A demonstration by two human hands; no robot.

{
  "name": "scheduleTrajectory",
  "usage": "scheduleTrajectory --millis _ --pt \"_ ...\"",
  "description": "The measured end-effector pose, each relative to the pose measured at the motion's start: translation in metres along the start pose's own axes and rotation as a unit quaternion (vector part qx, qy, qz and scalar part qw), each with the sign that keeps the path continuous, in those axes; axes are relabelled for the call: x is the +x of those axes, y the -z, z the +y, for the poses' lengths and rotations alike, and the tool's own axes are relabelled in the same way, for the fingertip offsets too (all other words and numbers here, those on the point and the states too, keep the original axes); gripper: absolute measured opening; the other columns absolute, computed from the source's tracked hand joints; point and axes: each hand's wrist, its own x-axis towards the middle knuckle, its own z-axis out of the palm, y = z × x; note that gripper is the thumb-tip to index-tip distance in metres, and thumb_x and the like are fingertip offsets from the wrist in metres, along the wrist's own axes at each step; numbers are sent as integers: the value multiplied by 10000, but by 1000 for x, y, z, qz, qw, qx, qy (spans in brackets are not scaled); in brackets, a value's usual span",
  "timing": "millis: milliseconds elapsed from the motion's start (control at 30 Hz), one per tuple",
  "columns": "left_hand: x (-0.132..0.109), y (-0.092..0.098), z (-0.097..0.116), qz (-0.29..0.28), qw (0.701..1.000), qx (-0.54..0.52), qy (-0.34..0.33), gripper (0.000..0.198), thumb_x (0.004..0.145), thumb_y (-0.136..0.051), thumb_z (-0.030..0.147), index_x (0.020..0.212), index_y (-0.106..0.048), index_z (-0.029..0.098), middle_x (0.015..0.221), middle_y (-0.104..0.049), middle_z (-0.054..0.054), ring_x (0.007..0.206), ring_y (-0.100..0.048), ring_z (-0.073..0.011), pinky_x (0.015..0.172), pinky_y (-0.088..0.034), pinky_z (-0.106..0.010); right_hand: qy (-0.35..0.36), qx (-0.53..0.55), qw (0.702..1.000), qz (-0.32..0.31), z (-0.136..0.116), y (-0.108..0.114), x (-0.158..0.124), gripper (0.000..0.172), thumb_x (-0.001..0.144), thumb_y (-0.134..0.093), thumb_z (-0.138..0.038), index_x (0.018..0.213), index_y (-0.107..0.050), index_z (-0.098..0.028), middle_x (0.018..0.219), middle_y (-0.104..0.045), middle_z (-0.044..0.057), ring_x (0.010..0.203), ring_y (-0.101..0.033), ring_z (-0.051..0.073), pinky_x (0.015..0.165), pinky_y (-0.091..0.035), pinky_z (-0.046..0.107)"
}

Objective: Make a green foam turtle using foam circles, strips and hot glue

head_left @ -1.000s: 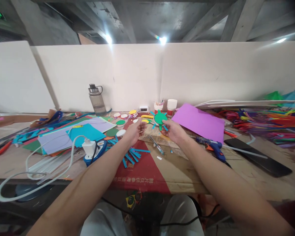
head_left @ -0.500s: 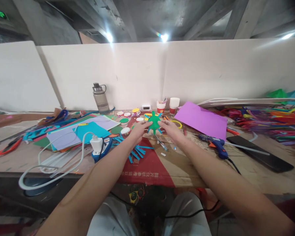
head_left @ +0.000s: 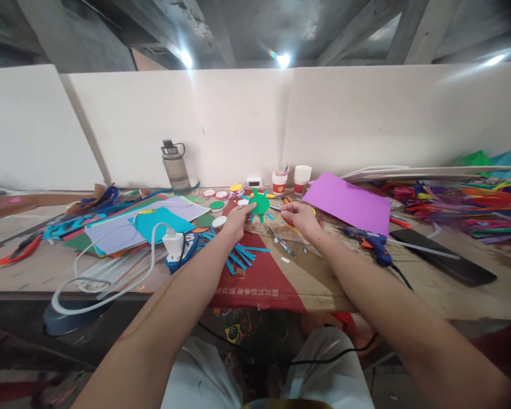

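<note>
My left hand (head_left: 237,221) pinches the left edge of a green paper turtle-shaped cutout (head_left: 261,204), a round body with small green and blue parts sticking out around it. The cutout is held above the cardboard-covered table. To its right, my right hand (head_left: 303,217) is apart from it, with thumb and fingertips brought together. Whatever those fingertips may hold is too small to make out. Below and between the hands lies a slim pen-like tool (head_left: 281,241). Blue paper strips (head_left: 241,258) fan out under my left wrist.
A blue glue gun (head_left: 378,250) and a black flat object (head_left: 447,258) lie at right, near a purple sheet (head_left: 349,201). A white plug with cable (head_left: 174,241), coloured sheets (head_left: 123,227) and a water bottle (head_left: 175,167) are left. Paper cups (head_left: 280,182) stand behind.
My right hand has let go of the green turtle cutout and moved right, its fingers closing together. The cutout stays in my left hand, shifted slightly left and turned.
</note>
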Motion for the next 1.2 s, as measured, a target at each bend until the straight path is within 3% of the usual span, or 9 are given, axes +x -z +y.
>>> scheduleTrajectory --millis 200,300,367,500,633,733,833,1067,1200 --pt "-5 -6 6 34 999 -4 6 406 475 -903 378 718 -658 163 641 -637 -2 579 -530 -101 541 -360 -240 23 -59 998 -3 -6 1 -7 207 664 -684 -384 674 -674 -178 535 -520 -40 522 -379 101 545 -300 270" --pt "-8 -8 9 37 999 -5 10 396 482 -894 381 728 -666 170 659 -638 0 595 -528 -101 552 -361 -238 45 -114 992 -15 -8 0 -11 352 803 -528 -471 672 -671 -178 502 -443 -37 521 -384 119 561 -306 283" --pt "-9 -8 10 27 1000 1 6 406 471 -893 393 734 -676 173 691 -652 -6 617 -532 -104 560 -362 -234 60 -116 991 -23 -9 -2 -14 401 838 -478 -508 732 -675 -175 569 -496 -19 572 -434 131 587 -337 282" --pt "-9 -8 8 -8 1000 16 -7 465 398 -911 429 719 -691 175 747 -675 -18 659 -535 -108 578 -363 -227 65 -63 995 -39 -11 -7 -15 435 801 -532 -599 827 -654 -183 713 -579 6 681 -486 142 616 -380 268" --pt "-10 -10 6 -58 998 34 10 524 341 -934 454 720 -706 174 779 -696 -39 691 -558 -130 613 -392 -243 30 -8 997 -75 -8 -11 -14 451 677 -672 -636 731 -602 -194 642 -504 -33 612 -422 113 565 -353 253" --pt "-12 -12 6 -60 998 30 6 535 452 -871 606 740 -714 183 824 -714 -63 721 -575 -148 618 -399 -252 -3 54 996 -76 -5 -11 -12 491 575 -774 -615 637 -526 -196 577 -419 -64 548 -365 81 524 -314 241" --pt "-12 -12 9 -55 998 39 12 552 617 -723 726 719 -709 184 819 -721 -82 734 -591 -162 616 -392 -259 -33 116 990 -73 -6 -11 -11 540 517 -815 -627 663 -522 -197 585 -440 -64 537 -390 74 497 -308 229" --pt "-10 -6 11 -11 998 59 22 539 713 -665 696 674 -708 160 708 -691 -90 624 -552 -135 589 -345 -256 -80 135 986 -58 -8 -8 -12 538 603 -776 -656 633 -488 -202 568 -460 -42 489 -387 73 434 -292 222" --pt "-10 -4 11 -6 998 57 11 491 729 -680 645 675 -708 158 707 -687 -86 613 -537 -130 590 -340 -260 -80 139 985 -63 -6 -9 -11 555 578 -794 -663 623 -488 -203 549 -455 -42 486 -379 74 430 -274 222"
